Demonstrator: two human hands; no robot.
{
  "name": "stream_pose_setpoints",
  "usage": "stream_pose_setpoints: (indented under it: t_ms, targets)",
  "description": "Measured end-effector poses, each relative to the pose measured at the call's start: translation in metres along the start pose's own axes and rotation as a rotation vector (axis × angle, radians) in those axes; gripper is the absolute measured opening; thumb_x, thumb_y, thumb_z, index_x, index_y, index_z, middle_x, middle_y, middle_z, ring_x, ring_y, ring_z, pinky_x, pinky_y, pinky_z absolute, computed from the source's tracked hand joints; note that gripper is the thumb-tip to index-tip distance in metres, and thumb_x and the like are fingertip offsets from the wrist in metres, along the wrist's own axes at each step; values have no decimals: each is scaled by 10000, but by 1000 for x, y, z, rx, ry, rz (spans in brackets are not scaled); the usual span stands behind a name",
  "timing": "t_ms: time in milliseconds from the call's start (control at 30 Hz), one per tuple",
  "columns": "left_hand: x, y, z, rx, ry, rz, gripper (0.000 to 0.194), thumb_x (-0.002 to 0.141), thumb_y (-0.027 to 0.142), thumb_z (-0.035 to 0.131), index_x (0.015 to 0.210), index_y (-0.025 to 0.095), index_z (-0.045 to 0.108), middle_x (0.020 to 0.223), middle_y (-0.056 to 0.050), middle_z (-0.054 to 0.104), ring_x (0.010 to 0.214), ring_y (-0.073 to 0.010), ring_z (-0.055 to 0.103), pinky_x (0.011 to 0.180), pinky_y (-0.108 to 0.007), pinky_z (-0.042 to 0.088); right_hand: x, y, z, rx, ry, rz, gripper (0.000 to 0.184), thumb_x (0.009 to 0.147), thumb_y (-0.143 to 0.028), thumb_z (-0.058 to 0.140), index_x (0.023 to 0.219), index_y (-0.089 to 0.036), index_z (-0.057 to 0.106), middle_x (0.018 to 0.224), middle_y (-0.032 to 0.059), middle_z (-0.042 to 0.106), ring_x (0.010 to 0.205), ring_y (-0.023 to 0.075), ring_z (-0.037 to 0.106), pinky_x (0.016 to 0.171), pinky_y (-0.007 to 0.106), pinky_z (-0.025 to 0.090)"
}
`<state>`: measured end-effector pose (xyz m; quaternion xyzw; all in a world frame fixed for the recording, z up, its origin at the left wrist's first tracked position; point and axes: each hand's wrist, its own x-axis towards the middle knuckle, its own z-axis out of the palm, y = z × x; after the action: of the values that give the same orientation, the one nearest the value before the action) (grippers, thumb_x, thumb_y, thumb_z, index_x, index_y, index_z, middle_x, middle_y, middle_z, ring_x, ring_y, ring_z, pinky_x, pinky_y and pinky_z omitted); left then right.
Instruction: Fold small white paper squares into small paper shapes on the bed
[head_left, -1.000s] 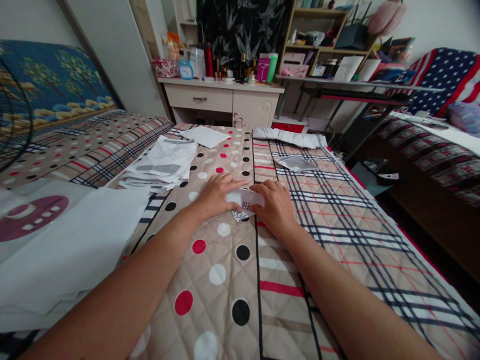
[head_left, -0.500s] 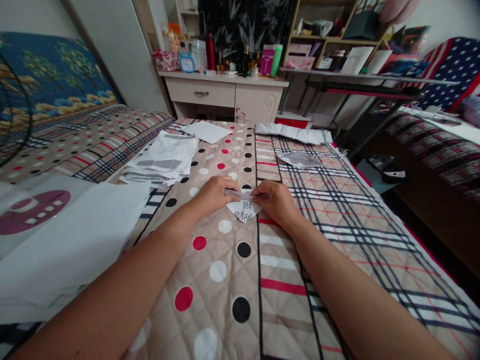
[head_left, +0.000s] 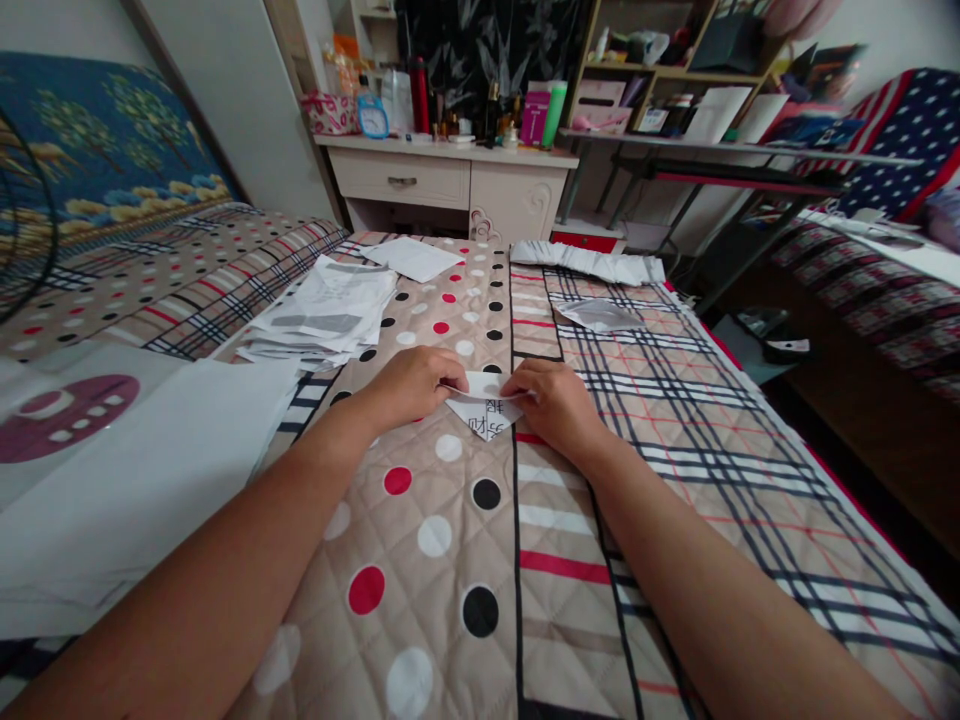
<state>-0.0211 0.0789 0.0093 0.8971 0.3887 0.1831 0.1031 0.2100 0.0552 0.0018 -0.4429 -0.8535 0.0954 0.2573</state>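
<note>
Between my hands is a small folded sheet of paper (head_left: pixel 484 400), white with dark printed characters, its lower part pointing toward me in a triangle. My left hand (head_left: pixel 416 388) pinches its left end, fingers closed. At the opposite end my right hand (head_left: pixel 553 400) grips the paper between thumb and fingers. The paper is low over the quilted bedspread (head_left: pixel 435 610); I cannot tell whether it touches the cloth.
A stack of printed papers (head_left: pixel 322 310) lies left of my hands, with a single white sheet (head_left: pixel 415 258) behind it. Larger white sheets (head_left: pixel 150 450) cover the near left. At the far right rest a pleated paper strip (head_left: pixel 589 264) and a greyish paper piece (head_left: pixel 600 315).
My left hand has shifted slightly left along the paper's edge. A pale folded band now shows flatter and wider between the hands. The right hand stays almost in place.
</note>
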Motion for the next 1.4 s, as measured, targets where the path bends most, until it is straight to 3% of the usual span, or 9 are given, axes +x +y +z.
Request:
stream_pose_setpoints:
  t_ms: [200,433,700,900,1100,1200,1267,1333,1400]
  targets:
    - [-1,-3,6,-13,58,-56,189,766,114,605,886,210,715,920,-25,699,838,-171,622,799,-312,475,-2,0,5,11,37,93,235,767,-114,640,971,-200,720,943,50,686,860,178,621,781,283,461]
    - [-4,-4,6,-70,93,-17,191,731,39,585,759,176,716,808,-23,651,718,-135,588,657,-260,444,-2,6,10,109,75,69,243,732,-10,599,792,-200,739,837,20,694,777,149,627,730,254,453]
    - [-5,-4,-5,18,-39,-19,317,688,-13,569,789,216,763,770,-11,670,713,-145,606,656,-256,450,-3,6,5,-101,14,-100,326,752,2,549,818,-230,769,856,26,700,824,168,618,809,320,387]
    - [-4,2,-7,126,-120,-63,313,704,0,553,786,218,762,813,-23,696,772,-166,625,697,-270,452,-6,1,1,-194,-30,-116,293,795,-57,556,847,-241,778,893,49,692,855,189,593,826,342,360]
    - [-9,21,-21,247,-225,-166,301,705,69,553,881,230,738,917,-28,718,864,-198,644,751,-295,444,-7,-1,1,-190,-21,-111,315,778,-44,536,834,-239,778,894,45,690,861,192,591,836,346,359]
    - [-8,39,-25,324,-247,-155,196,703,134,600,842,198,722,892,-50,718,887,-228,642,831,-338,434,-7,-3,0,-197,-27,-95,322,766,-39,530,838,-232,778,896,45,690,864,196,595,835,350,363]
    - [-4,50,-21,389,-207,-161,142,776,259,604,794,167,711,848,-82,704,878,-250,636,852,-374,425,-6,-4,0,-201,-29,-86,323,768,-40,522,835,-225,778,892,48,690,870,199,597,833,350,366]
    - [1,58,-12,437,-132,-219,304,845,403,568,772,141,704,834,-114,686,876,-264,629,837,-386,424,-6,-5,0,-198,-32,-82,320,761,-37,522,826,-219,777,885,50,689,873,200,598,829,348,369]
    - [7,62,2,432,-61,-308,355,891,417,519,810,121,700,859,-129,671,849,-253,628,751,-352,433,-5,-5,1,-193,-31,-85,316,743,-31,529,816,-215,775,877,50,688,866,200,597,824,349,371]
